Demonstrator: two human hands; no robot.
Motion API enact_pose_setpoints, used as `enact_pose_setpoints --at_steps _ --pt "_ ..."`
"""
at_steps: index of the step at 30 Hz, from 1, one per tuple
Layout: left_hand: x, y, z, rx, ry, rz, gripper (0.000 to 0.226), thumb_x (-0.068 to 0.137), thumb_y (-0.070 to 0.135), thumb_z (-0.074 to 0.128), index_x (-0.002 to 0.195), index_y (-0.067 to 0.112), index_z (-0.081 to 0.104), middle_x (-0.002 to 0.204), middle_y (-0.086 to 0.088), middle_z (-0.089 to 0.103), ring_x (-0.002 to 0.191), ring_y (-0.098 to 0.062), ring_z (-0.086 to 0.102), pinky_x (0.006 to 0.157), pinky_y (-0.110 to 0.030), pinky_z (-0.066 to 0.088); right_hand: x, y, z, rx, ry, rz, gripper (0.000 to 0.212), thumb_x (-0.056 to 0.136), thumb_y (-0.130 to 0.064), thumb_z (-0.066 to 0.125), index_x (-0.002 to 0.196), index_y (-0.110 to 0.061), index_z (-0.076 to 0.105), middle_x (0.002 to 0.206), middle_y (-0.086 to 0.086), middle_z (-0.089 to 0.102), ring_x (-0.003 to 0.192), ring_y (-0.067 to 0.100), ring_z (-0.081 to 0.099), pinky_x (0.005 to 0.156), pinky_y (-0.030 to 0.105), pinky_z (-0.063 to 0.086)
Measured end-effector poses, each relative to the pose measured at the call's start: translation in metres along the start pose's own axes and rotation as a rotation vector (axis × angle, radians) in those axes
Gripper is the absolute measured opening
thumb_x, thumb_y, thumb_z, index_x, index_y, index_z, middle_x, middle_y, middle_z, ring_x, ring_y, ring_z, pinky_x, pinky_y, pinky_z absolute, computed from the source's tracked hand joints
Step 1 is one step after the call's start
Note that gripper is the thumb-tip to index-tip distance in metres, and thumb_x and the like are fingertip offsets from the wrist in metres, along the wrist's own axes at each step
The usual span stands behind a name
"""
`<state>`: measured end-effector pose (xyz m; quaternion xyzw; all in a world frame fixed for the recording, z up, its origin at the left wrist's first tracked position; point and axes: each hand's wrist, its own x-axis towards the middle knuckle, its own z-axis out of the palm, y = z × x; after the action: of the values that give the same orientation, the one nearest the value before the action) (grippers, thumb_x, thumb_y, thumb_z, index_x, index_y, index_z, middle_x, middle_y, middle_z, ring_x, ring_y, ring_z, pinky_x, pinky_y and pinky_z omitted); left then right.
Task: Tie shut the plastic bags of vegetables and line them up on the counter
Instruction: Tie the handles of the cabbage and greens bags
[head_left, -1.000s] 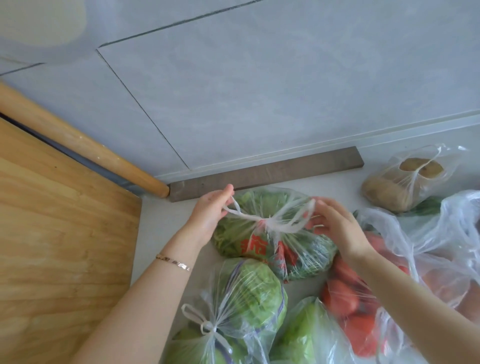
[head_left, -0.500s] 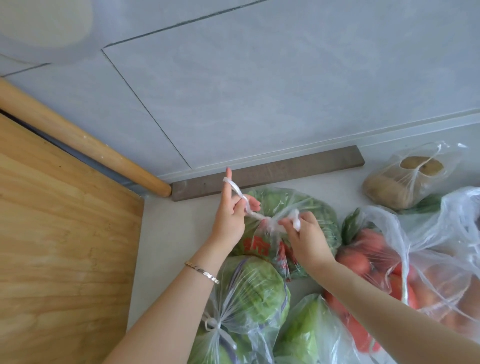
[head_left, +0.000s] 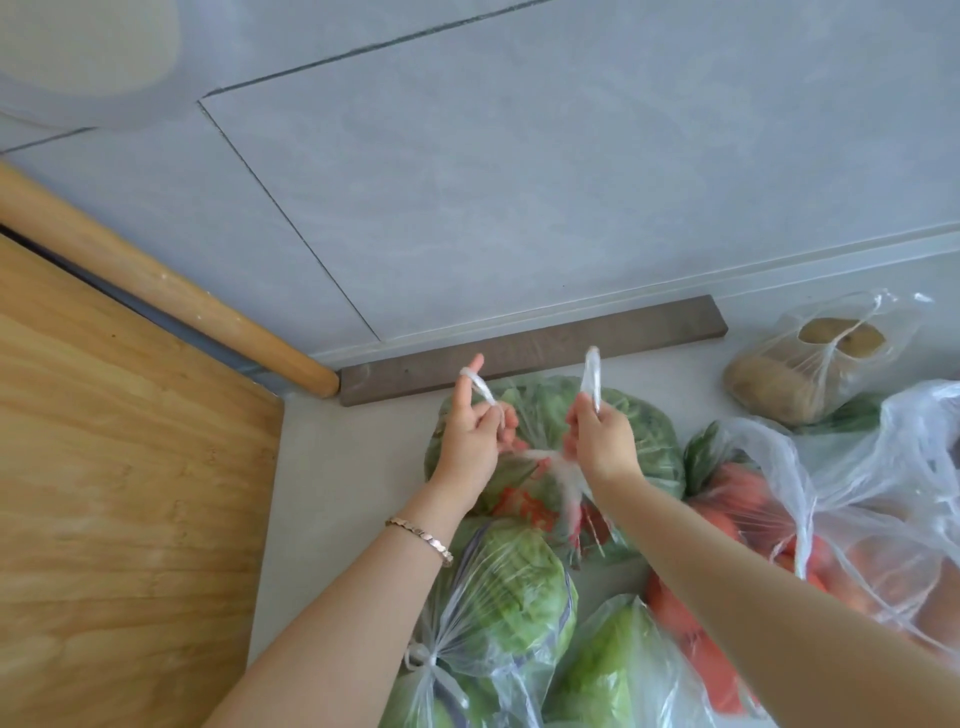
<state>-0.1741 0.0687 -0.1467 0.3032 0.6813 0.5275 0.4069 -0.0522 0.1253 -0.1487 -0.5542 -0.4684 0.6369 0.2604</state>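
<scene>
Our left hand (head_left: 467, 447) and right hand (head_left: 605, 441), fingers curled, each pinch a twisted handle (head_left: 592, 376) of the greens bag (head_left: 649, 441), which lies on the counter (head_left: 343, 478) at twelve o'clock. We judge the film light, soft and slippery, best gripped low on the handles.

A grey tiled wall (head_left: 519, 182) fills the upper part of the view, crossed by thin dark grout lines, with a pale rounded patch (head_left: 78, 47) in its top left corner. Along its foot lies a dark brown wooden strip (head_left: 535, 348), its left end just beside the rounded tip of a light wooden rod (head_left: 171, 296) that slants down from the left. Below the rod, a large wood-grain panel (head_left: 114, 519) covers the left side.
</scene>
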Motion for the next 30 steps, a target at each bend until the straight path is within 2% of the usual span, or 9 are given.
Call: enact_pose_setpoints --at_steps 3,5,7,10,15,18,21,25,30 --pt "-0.003 0.017 -0.002 0.245 -0.058 0.32 0.053 0.093 0.0 0.039 0.134 0.034 0.04 0.085 0.022 0.065 0.074 -0.016 0.061 0.075 -0.028 0.052 0.017 -0.017 0.006 -0.437 -0.116 -0.154 0.032 0.096 -0.021 0.035 0.07 -0.017 0.051 0.053 -0.005 0.045 0.044 0.008 0.04 0.036 0.014 0.03" --pt "-0.005 0.034 -0.005 0.464 -0.121 0.502 0.05 0.091 0.005 0.044 0.127 0.04 0.048 0.091 0.022 0.066 0.075 -0.005 0.059 0.073 -0.021 0.05 0.016 -0.023 0.01 -0.628 -0.269 -0.238 0.033 0.092 -0.013 0.035 0.06 -0.017 0.044 0.055 -0.003 0.045 0.047 0.009 0.041 0.043 0.019 0.03" --pt "-0.003 0.048 -0.007 0.596 -0.138 0.588 0.034 0.089 0.004 0.049 0.117 0.02 0.06 0.1 0.016 0.067 0.079 0.007 0.058 0.071 -0.017 0.051 0.01 -0.025 0.014 -0.724 -0.439 -0.292 0.03 0.084 -0.011 0.041 0.055 -0.017 0.036 0.054 -0.002 0.041 0.046 0.012 0.039 0.046 0.022 0.031" --pt "0.006 0.059 -0.002 0.551 -0.132 0.451 0.016 0.085 0.003 0.057 0.094 0.007 0.069 0.106 0.013 0.066 0.081 0.006 0.061 0.069 -0.01 0.048 0.004 -0.019 0.013 -0.778 -0.544 -0.383 0.036 0.084 -0.022 0.052 0.053 -0.017 0.035 0.051 -0.003 0.038 0.045 0.012 0.039 0.048 0.023 0.034" --pt "0.008 0.049 -0.007 0.779 -0.116 0.3 0.008 0.086 0.028 0.06 0.086 0.022 0.055 0.093 -0.001 0.069 0.084 -0.019 0.064 0.073 -0.036 0.053 0.002 -0.017 0.006 -0.525 -0.52 -0.232 0.044 0.096 -0.037 0.035 0.058 -0.016 0.04 0.05 -0.005 0.035 0.04 0.005 0.031 0.045 0.019 0.03" --pt "-0.001 0.034 -0.01 0.827 -0.135 0.436 0.017 0.089 0.031 0.055 0.103 0.023 0.053 0.089 0.002 0.068 0.076 -0.01 0.06 0.066 -0.025 0.05 0.004 -0.017 -0.002 -0.45 -0.546 -0.18 0.045 0.097 -0.036 0.034 0.057 -0.016 0.037 0.052 -0.003 0.034 0.045 0.01 0.03 0.049 0.024 0.027" --pt "-0.003 0.026 -0.014 0.653 -0.022 0.603 0.013 0.081 0.013 0.065 0.094 0.014 0.068 0.079 0.007 0.063 0.074 0.001 0.053 0.068 -0.005 0.042 0.004 -0.013 -0.01 -0.413 -0.489 -0.187 0.043 0.096 -0.035 0.037 0.059 -0.014 0.046 0.052 -0.005 0.04 0.042 0.004 0.037 0.049 0.015 0.033" --pt "-0.006 0.017 -0.025 0.312 0.106 0.303 0.023 0.075 0.007 0.072 0.08 0.03 0.07 0.065 0.016 0.068 0.062 0.0 0.063 0.061 -0.01 0.048 0.006 -0.008 -0.021 -0.307 -0.371 -0.145 0.039 0.093 -0.027 0.047 0.082 0.005 0.066 0.034 -0.008 0.049 0.023 0.001 0.034 0.03 0.007 0.027" --pt "-0.007 0.005 -0.042 0.299 0.217 0.052 0.022 0.081 0.009 0.065 0.068 0.027 0.067 0.056 0.009 0.066 0.058 -0.003 0.062 0.053 -0.014 0.045 0.008 0.004 -0.011 -0.209 -0.251 -0.175 0.026 0.089 -0.029 0.053 0.09 -0.01 0.072 0.055 0.008 0.06 0.026 0.003 0.031 0.032 0.008 0.027"
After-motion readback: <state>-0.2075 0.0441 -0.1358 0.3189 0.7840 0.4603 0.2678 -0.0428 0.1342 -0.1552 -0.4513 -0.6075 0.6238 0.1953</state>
